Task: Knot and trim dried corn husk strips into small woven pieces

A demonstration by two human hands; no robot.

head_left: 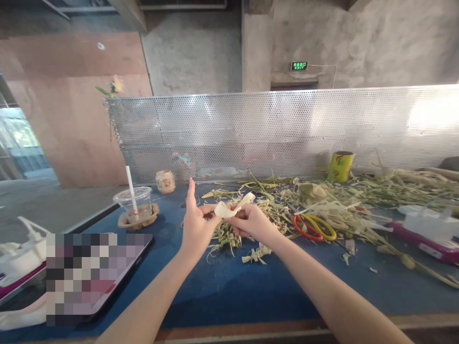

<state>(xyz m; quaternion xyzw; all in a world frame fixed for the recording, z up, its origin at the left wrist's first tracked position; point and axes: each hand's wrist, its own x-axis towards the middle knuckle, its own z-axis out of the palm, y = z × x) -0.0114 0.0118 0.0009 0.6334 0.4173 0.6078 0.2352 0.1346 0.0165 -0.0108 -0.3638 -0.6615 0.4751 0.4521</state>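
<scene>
A pale, curled strip (226, 211), like a piece of dried husk, is stretched between my hands above the blue table. My left hand (198, 228) pinches its left part between thumb and a bent finger, while another finger points straight up. On the other side, my right hand (255, 221) has its thumb and fingers closed on the strip. Just below and behind both hands lies a heap of dry, greenish-yellow plant scraps (278, 210). Right of my right hand, red and yellow looped handles (315, 229), like those of scissors, lie partly under stalks.
A lidded plastic cup (143, 196) with a straw stands in a cardboard holder (153, 218) at left, near a tablet (138, 255). White plugs (432, 219) fill a purple power strip at right. A yellow tube (341, 166) stands before a perforated metal screen (229, 129).
</scene>
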